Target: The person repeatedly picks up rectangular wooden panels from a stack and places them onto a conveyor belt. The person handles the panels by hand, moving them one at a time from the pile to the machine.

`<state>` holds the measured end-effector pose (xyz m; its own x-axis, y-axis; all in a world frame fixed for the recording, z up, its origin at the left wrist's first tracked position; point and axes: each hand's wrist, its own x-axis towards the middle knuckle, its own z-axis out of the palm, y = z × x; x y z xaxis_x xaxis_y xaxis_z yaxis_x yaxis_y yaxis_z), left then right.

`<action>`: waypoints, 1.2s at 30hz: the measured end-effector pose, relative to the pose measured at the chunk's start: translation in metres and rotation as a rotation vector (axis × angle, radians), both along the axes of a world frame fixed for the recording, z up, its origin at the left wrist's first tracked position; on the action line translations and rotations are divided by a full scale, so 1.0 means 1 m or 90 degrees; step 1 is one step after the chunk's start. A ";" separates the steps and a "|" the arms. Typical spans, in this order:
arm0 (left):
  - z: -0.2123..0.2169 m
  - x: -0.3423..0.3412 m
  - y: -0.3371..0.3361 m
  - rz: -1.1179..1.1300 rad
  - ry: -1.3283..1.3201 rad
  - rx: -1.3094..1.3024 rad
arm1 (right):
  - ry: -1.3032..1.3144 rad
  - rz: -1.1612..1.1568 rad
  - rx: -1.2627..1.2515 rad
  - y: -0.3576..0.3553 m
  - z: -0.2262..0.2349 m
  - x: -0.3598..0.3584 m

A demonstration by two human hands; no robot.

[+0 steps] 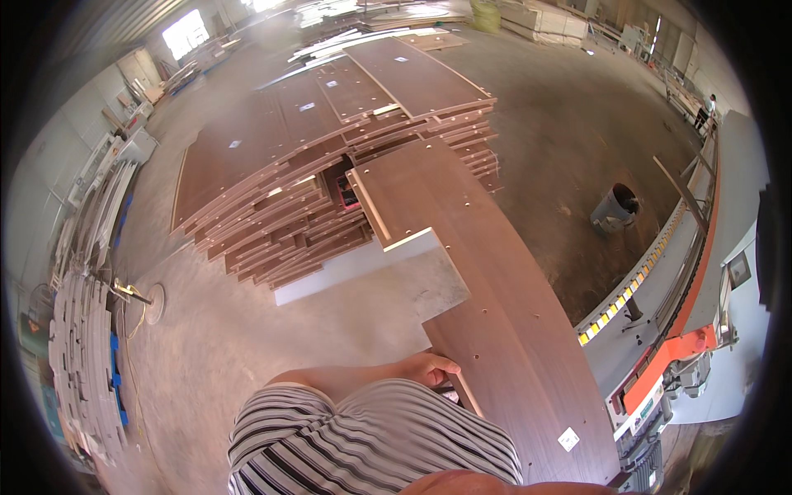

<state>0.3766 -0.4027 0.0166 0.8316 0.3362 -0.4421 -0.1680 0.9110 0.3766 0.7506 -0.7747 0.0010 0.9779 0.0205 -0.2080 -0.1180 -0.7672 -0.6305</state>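
A long brown wood-grain panel (503, 289) with a rectangular notch in its left side runs from near my body toward the stack ahead. Small holes dot its face, and a white label sits near its close end. My left hand (431, 369) is closed on the panel's left edge just below the notch, thumb side up. Of my right arm, only part shows at the bottom edge; the hand is out of sight. The panel's far end lies at or over the stack of similar brown panels (289, 132); whether it rests there I cannot tell.
To the right stands a long machine (689, 334) with an orange part and a yellow-and-white strip. Beyond the panel is a grey bucket (615, 208). Stacked boards (82, 355) and a round-based stand (155, 304) are on the left. A person (707, 111) stands far right.
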 end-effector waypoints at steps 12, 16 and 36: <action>0.009 -0.183 0.089 0.231 -0.103 0.200 | 0.072 -0.034 0.375 0.013 0.004 -0.137; 0.026 -0.222 0.121 0.349 -0.115 0.175 | 0.063 -0.024 0.445 0.035 0.021 -0.173; 0.083 -0.078 0.430 0.364 -0.123 0.206 | 0.238 -0.061 0.657 0.391 0.033 -0.124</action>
